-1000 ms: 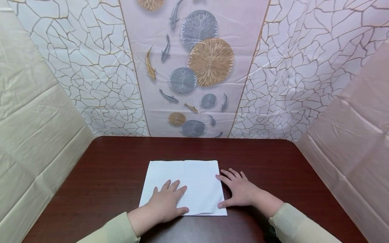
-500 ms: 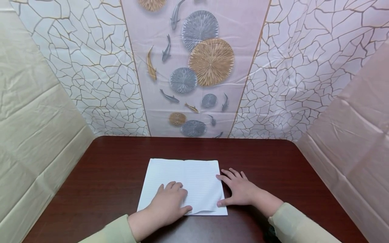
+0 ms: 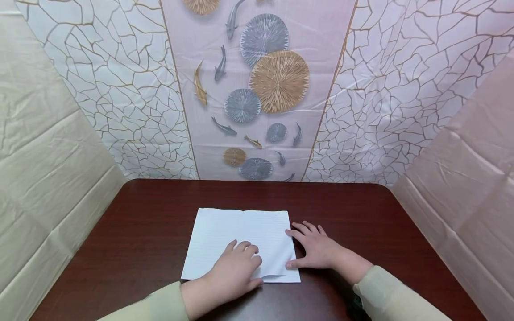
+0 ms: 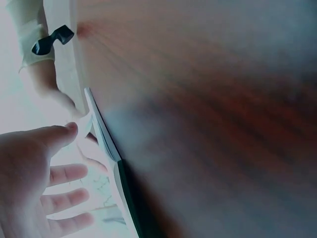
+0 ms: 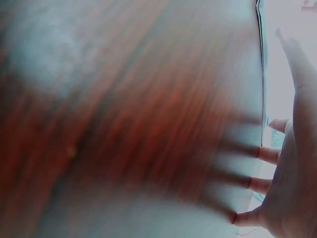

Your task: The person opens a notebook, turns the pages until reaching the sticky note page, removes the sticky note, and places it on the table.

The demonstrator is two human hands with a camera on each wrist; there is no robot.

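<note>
"One broad brown counter [image 3: 345,205] stood before the person. Where was the notebook [image 3: 221,229]?"

"Toward the near side, spread flat; its long axis looked to run left to right, the fold pointing away from the person."

"And the hands?"

"The left hand [image 3: 233,270] reached over the near edge, fingers loose about the fold; whether they touched paper, I couldn't tell. The right hand [image 3: 317,249] was splayed at the right edge. I saw neither pinching anything."

"Which was nearer the raised page edge [image 3: 276,273]?"

"Hard to say. It bowed up between them, left hand just beside it, right thumb [image 3: 296,263] near its other end."
</note>
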